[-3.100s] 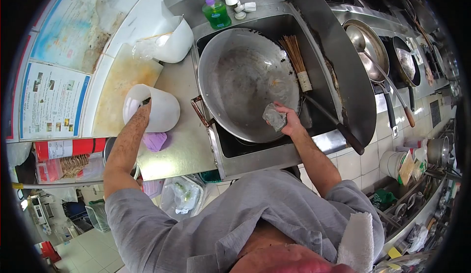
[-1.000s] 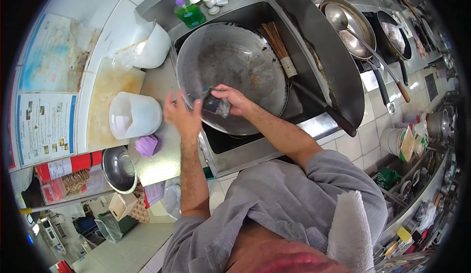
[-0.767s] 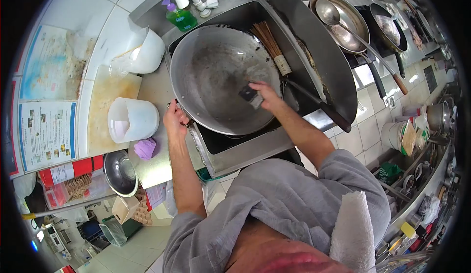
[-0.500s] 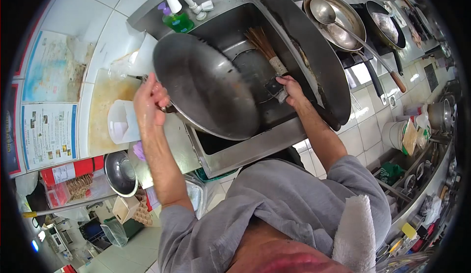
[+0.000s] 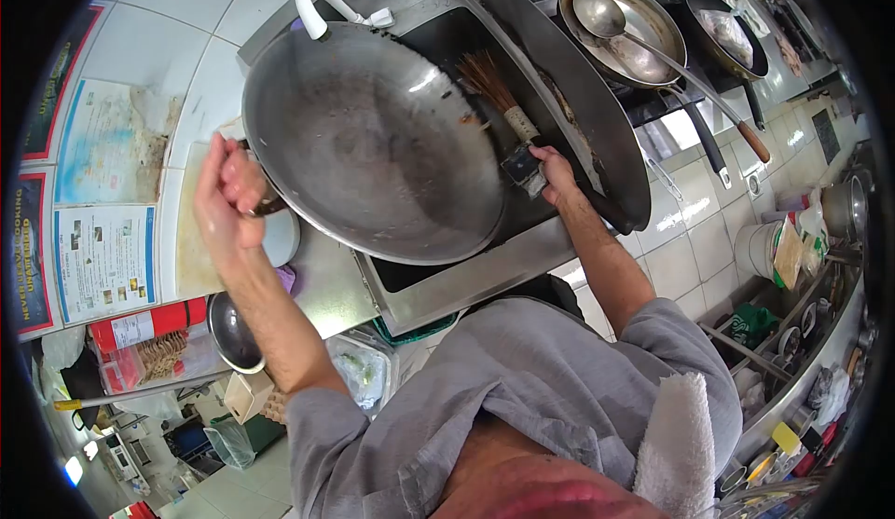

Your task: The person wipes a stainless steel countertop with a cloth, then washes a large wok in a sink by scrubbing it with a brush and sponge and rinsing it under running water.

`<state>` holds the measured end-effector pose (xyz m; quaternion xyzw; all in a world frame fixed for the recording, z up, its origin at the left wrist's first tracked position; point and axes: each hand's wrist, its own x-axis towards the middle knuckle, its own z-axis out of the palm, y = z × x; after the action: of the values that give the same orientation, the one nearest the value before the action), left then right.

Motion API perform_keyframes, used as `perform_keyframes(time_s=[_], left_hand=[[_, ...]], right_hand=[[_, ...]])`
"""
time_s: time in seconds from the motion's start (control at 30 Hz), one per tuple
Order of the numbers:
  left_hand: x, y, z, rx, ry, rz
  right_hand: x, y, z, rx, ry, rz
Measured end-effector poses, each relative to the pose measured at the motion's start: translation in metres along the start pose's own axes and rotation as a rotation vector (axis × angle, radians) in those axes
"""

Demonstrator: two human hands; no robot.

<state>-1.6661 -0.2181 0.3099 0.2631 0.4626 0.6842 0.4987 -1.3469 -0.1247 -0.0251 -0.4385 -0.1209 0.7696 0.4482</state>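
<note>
A large metal wok (image 5: 373,146) is lifted over the left part of the sink, its inner side turned up toward me. My left hand (image 5: 231,198) is closed round the wok's handle at the left rim. Wet sheen and a few dark specks show inside the wok. In my right hand (image 5: 557,172), over the sink, is a wok brush (image 5: 489,86) with long brown bristles, gripped by its dark wrapped end. The bristles point away from me, beside the wok's right rim. I cannot tell whether they touch it.
A white faucet (image 5: 322,6) stands behind the wok at the sink (image 5: 438,286). On the stove at right are a pan (image 5: 653,39) with a ladle (image 5: 598,13) and a smaller pan (image 5: 753,58). A metal bowl (image 5: 233,333) sits at lower left.
The wok has moved left and its inside now faces me more fully, hiding the green soap bottle. My left hand went left with it; my right hand and brush barely shifted.
</note>
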Motion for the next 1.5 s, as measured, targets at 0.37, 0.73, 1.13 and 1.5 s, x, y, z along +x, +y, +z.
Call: perform_keyframes(time_s=[0.37, 0.73, 1.13, 1.5], left_hand=[[-0.001, -0.166, -0.158, -0.121, 0.301, 0.037], [0.02, -0.193, -0.171, 0.422, 0.627, 0.027], [0.023, -0.205, -0.178, 0.513, 0.704, 0.013], [0.021, -0.202, -0.174, 0.32, 0.656, 0.003]], right_hand=[[-0.004, 0.016, 0.036, -0.238, 0.218, -0.131], [0.004, 0.202, 0.133, -1.133, -0.857, -0.295], [0.238, -0.027, 0.073, -2.723, -0.442, -1.322], [0.058, 0.141, 0.026, -1.748, -0.81, -0.525]])
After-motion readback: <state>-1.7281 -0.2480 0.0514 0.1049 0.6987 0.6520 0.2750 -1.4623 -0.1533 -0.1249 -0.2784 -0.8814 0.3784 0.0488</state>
